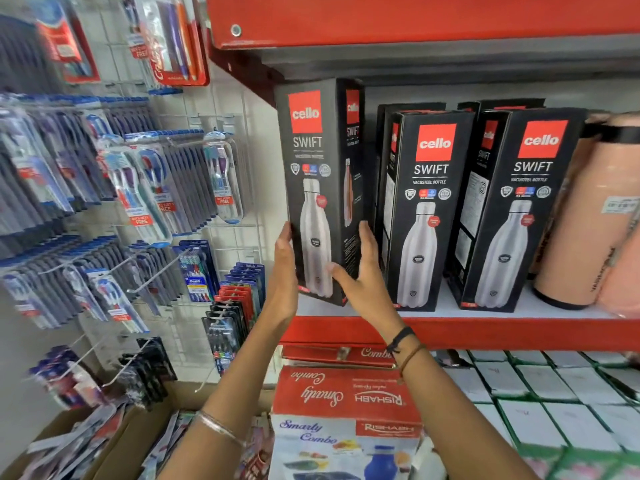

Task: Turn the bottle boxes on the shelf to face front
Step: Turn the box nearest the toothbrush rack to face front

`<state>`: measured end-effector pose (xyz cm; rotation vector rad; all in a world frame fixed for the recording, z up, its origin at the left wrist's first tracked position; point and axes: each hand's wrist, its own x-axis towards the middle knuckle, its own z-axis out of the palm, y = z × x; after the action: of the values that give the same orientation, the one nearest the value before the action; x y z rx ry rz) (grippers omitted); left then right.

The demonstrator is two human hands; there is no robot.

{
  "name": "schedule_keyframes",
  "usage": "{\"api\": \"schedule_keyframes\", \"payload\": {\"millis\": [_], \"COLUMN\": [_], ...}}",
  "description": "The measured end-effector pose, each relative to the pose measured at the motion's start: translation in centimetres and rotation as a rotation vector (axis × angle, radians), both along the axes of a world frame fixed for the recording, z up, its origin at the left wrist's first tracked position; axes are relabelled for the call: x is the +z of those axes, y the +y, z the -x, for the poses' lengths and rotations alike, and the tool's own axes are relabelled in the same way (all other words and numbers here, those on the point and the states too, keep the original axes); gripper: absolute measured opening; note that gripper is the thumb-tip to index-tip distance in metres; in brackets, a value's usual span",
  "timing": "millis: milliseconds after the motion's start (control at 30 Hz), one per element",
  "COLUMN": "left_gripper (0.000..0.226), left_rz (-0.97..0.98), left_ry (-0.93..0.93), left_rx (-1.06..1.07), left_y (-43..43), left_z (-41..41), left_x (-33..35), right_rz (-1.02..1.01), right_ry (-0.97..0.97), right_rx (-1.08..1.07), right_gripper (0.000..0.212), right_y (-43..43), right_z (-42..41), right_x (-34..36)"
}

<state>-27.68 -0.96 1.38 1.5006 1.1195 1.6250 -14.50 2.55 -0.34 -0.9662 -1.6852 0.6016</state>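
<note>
Three tall black bottle boxes with red logo squares stand on the white shelf [433, 315] with its red front edge. The leftmost box [318, 161] is tilted, its base at the shelf's left end, its printed bottle side facing me. My left hand [284, 271] presses its left edge and my right hand [360, 271] grips its right side low down. The middle box [426, 209] and the right box [519, 209] stand upright with their fronts facing out. More black boxes show behind them.
Peach-coloured flasks [581, 216] stand at the shelf's right end. A red shelf [415, 19] hangs close above. Toothbrush packs [138, 188] hang on a wire grid to the left. Red cartons [346, 396] and white boxes [554, 403] lie below.
</note>
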Motion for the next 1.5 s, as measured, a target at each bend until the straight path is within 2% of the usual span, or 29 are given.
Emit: {"api": "schedule_keyframes", "payload": {"millis": [133,300,433,533,633,733,833,967,1100,1333,1400,1500], "left_gripper": [0.108,0.078,0.087,0.078,0.092,0.096,0.097,0.093,0.078,0.101,0.098,0.082], "left_rz": [-0.016,0.019,0.037,0.03,0.035,0.023,0.022,0.037,0.005,0.01,-0.055,-0.275], "left_ry": [0.02,0.026,0.049,0.05,0.058,0.079,0.07,0.072,0.09,0.071,0.08,0.145], "left_rx": [-0.044,-0.065,-0.044,-0.013,-0.008,-0.028,-0.021,-0.029,-0.057,0.041,0.126,0.233], "left_y": [-0.3,-0.7,-0.4,-0.5,-0.6,-1.0,-1.8,-3.0,-4.7,-4.6,-4.9,-5.7], "left_z": [-0.2,-0.8,-0.7,-0.7,-0.5,-0.7,-0.7,-0.5,-0.9,-1.5,-2.5,-4.4], "left_x": [-0.8,-1.5,-2.6,-2.6,-2.4,-2.3,-2.5,-2.8,-2.6,-3.2,-3.2,-3.1], "right_rz": [-0.006,0.038,0.055,0.076,0.121,0.171,0.256,0.28,0.265,0.293,0.24,0.074], "right_ry": [0.017,0.007,-0.036,-0.046,0.087,0.242,0.357,0.391,0.382,0.34,0.324,0.444], "right_rx": [-0.006,-0.059,-0.086,-0.099,-0.088,-0.032,0.05,0.105,0.104,0.098,0.056,-0.075], "right_gripper": [0.071,0.068,0.064,0.054,0.047,0.046,0.031,0.042,0.044,0.049,0.05,0.049], "right_y": [0.7,0.8,0.5,-0.3,-1.2,-1.4,-1.7,-3.0,-4.2,-4.9,-5.1,-5.4], "right_z": [-0.3,-0.6,-0.7,-1.0,-1.0,-1.1,-1.4,-2.1,-2.7,-2.9,-3.6,-5.4], "right_x": [-0.8,-1.9,-2.4,-2.5,-2.4,-2.9,-3.0,-2.8,-2.9,-2.9,-3.4,-3.7]}}
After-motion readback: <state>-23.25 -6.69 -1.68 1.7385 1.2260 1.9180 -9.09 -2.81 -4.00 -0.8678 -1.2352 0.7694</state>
